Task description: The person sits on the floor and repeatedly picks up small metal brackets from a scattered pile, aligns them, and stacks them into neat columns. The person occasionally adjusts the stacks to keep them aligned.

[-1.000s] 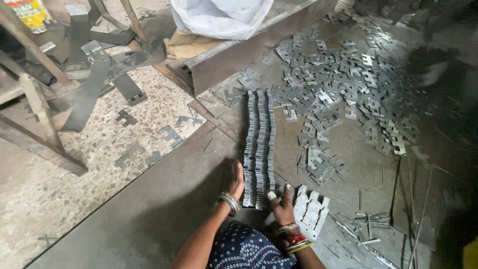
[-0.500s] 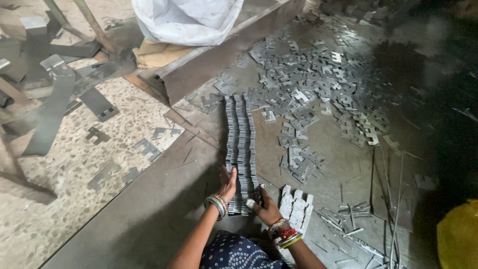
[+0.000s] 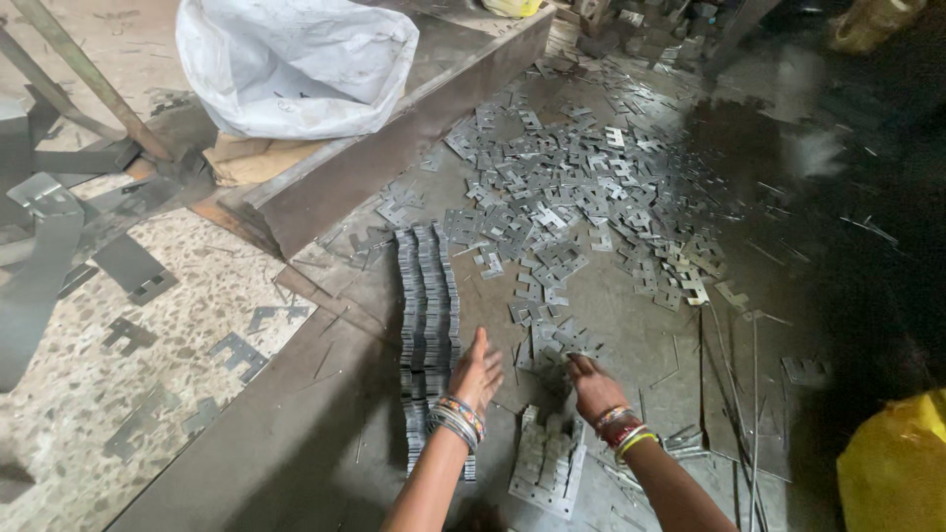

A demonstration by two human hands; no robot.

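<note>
My left hand point(image 3: 477, 372) rests flat against the near end of a long row of stacked metal plates point(image 3: 428, 305) that runs away from me on the dark steel sheet point(image 3: 296, 433). My right hand point(image 3: 594, 384) lies open, fingers spread, touching loose plates at the near edge of the scattered heap of stamped plates point(image 3: 572, 197). Just below my right wrist sits a small stack of plates point(image 3: 547, 463). Bangles circle both wrists. A white sack point(image 3: 296, 64) sits far left beside a steel beam point(image 3: 394, 148). A yellow bag point(image 3: 897, 473) shows at lower right.
</note>
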